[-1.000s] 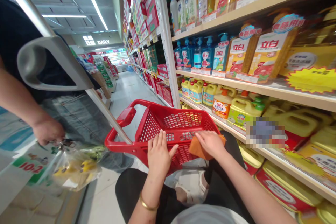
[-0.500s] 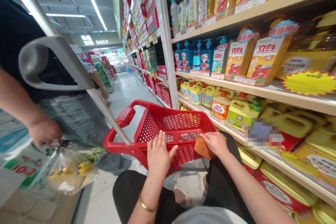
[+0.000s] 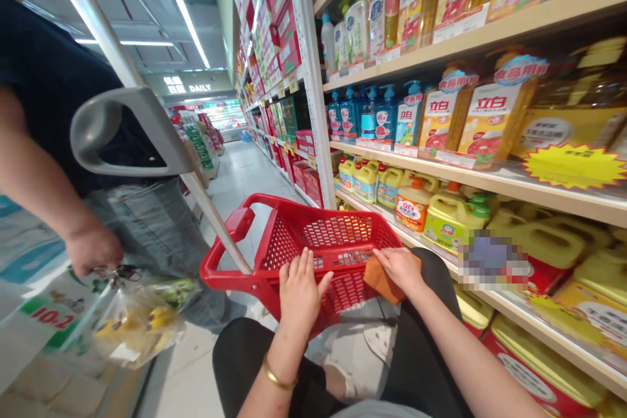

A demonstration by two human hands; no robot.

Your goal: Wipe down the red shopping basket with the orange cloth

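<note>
A red plastic shopping basket cart (image 3: 343, 294) with perforated walls stands before my knees. My left hand (image 3: 300, 287) lies on its near rim, fingers stretched out and holding nothing. At the right end of the same rim, my right hand (image 3: 400, 269) grips an orange-brown cloth (image 3: 379, 282), which hangs against the basket's outer wall. The inside of the basket shows only its red floor and walls. From the cart's left end a metal pole (image 3: 218, 228) slants up to a grey loop handle (image 3: 132, 130).
Shelves (image 3: 563, 176) on my right carry dish soap bottles (image 3: 438, 117) and yellow jugs (image 3: 445, 215). Close on the left stands a person (image 3: 59, 78) whose hand holds a clear bag of bananas (image 3: 142, 326). Behind the cart an aisle floor (image 3: 240, 160) stretches away.
The view has shifted slightly, so the pole, handle and neighbouring person appear farther right. My hands keep their places on the rim, and the cloth is still in my right hand.
</note>
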